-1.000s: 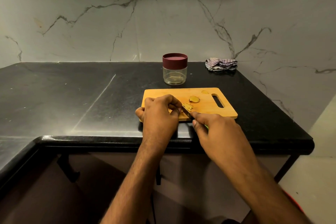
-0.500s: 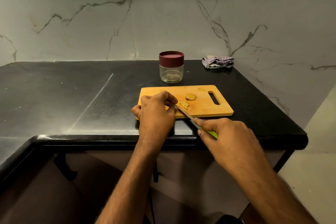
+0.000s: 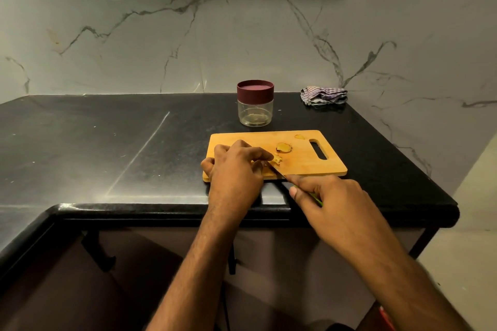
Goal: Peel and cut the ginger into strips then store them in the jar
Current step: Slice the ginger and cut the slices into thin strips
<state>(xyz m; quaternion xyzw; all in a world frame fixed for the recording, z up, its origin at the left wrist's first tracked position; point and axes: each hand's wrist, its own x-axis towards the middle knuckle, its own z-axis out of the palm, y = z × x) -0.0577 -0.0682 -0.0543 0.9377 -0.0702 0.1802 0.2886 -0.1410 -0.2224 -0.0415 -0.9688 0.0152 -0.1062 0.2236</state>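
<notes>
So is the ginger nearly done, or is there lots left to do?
About halfway, I think. One peeled slice already lies on the cutting board. Right now the left hand holds a ginger piece while the right hand cuts it with the knife. Still left: finishing the strips and filling the jar, whose lid is still on.

We are seeing a black countertop point(image 3: 107, 142) carrying a wooden cutting board point(image 3: 309, 161), a lidded jar point(image 3: 255, 106) and a crumpled cloth point(image 3: 324, 95).
</notes>
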